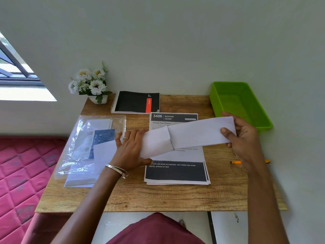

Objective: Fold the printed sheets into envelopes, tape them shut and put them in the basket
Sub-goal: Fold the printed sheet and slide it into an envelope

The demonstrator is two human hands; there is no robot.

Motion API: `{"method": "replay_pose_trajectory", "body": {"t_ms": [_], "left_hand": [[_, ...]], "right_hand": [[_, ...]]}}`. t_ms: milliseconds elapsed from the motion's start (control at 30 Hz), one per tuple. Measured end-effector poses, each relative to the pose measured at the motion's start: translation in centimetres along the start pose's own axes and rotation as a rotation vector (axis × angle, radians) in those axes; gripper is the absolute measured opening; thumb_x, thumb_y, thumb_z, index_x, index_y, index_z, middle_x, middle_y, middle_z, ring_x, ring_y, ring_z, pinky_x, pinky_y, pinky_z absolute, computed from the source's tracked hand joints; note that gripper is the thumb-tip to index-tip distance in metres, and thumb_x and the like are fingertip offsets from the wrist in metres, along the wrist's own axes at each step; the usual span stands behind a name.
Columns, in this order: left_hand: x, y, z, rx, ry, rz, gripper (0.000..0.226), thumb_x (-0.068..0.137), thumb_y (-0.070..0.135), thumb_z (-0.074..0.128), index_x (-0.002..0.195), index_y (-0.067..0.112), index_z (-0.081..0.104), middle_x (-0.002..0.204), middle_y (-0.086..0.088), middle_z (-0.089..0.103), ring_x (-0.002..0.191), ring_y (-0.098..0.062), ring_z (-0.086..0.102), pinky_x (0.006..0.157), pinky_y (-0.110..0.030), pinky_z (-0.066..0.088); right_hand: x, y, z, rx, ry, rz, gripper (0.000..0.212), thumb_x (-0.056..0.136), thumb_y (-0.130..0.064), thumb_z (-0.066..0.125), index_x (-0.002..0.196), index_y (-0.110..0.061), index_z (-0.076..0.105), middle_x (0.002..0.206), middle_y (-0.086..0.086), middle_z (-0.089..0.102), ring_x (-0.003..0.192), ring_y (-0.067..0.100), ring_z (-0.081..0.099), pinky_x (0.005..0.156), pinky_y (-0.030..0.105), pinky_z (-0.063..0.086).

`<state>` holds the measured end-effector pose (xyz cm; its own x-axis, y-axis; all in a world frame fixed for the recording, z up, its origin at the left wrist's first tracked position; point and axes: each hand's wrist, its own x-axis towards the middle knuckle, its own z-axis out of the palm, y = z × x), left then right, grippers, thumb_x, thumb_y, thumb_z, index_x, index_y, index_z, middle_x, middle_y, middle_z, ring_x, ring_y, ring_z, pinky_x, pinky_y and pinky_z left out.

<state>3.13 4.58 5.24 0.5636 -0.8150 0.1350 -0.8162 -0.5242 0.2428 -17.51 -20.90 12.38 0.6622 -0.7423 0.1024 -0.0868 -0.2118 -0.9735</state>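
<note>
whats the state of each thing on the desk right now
folded sheet: folded to a strip, held above the desk
left hand: grips its left end
right hand: pinches its right end
printed sheets: flat, stacked
green basket: empty
notebook: closed

A stack of printed sheets point(175, 171) lies mid-table point(133, 198). The spiral notebook point(135, 102) sits at 11 o'clock from it, the basket point(241, 104) at 1 o'clock. A plastic sleeve of papers point(88, 148) lies at 9 o'clock.

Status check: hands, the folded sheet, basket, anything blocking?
Left hand and right hand each grip an end of the folded sheet, held above the printed stack. No tape seen on it. Green basket holds nothing, path clear.
</note>
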Motion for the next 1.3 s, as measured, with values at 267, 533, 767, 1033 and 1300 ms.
{"method": "replay_pose_trajectory", "body": {"t_ms": [267,533,767,1033,1300], "left_hand": [[-0.2,0.1,0.1,-0.028,-0.020,0.022,0.098,0.055,0.066,0.064,0.131,0.025,0.018,0.136,-0.002,0.039,0.130,-0.024,0.032,0.109,-0.053,0.005],[0.1,1.7,0.1,-0.069,-0.007,-0.001,0.103,0.052,0.072,0.060,0.135,0.020,0.027,0.131,-0.001,0.040,0.126,-0.023,0.035,0.108,-0.052,0.007],[0.3,2.8,-0.3,-0.097,-0.001,0.022,0.100,0.053,0.074,0.053,0.134,0.023,0.026,0.130,0.000,0.039,0.124,-0.022,0.034,0.109,-0.048,0.009],[0.4,3.7,0.2,-0.098,0.007,0.053,0.097,0.056,0.069,0.060,0.134,0.023,0.024,0.133,-0.003,0.039,0.125,-0.026,0.034,0.109,-0.048,0.009],[0.1,4.2,0.2,-0.098,-0.015,0.060,0.095,0.058,0.069,0.059,0.135,0.024,0.024,0.133,-0.003,0.039,0.123,-0.024,0.034,0.109,-0.048,0.014]], "right_hand": [[0.9,0.5,-0.2,-0.052,-0.047,0.032,0.042,0.087,-0.001,0.062,0.122,-0.025,0.058,0.107,0.005,0.068,0.096,0.020,0.066,0.072,0.027,0.056],[-1.3,-0.2,5.1,0.037,0.164,0.028,0.048,0.074,-0.012,0.079,0.114,-0.018,0.051,0.092,-0.001,0.068,0.074,0.007,0.067,0.047,0.020,0.049],[-4.5,0.8,9.8,-0.088,0.089,-0.086,0.014,0.087,-0.031,0.067,0.098,-0.023,0.067,0.083,-0.013,0.066,0.074,0.000,0.059,0.057,0.011,0.043],[-5.2,1.3,10.6,-0.295,-0.055,-0.155,0.065,0.079,-0.077,0.037,0.070,-0.018,0.064,0.064,-0.016,0.054,0.087,0.000,0.044,0.087,0.056,0.039],[-4.6,0.4,10.0,-0.387,-0.103,-0.060,0.072,0.070,-0.088,0.025,0.049,-0.024,0.051,0.057,-0.016,0.047,0.090,0.008,0.044,0.081,0.025,0.014]]}}
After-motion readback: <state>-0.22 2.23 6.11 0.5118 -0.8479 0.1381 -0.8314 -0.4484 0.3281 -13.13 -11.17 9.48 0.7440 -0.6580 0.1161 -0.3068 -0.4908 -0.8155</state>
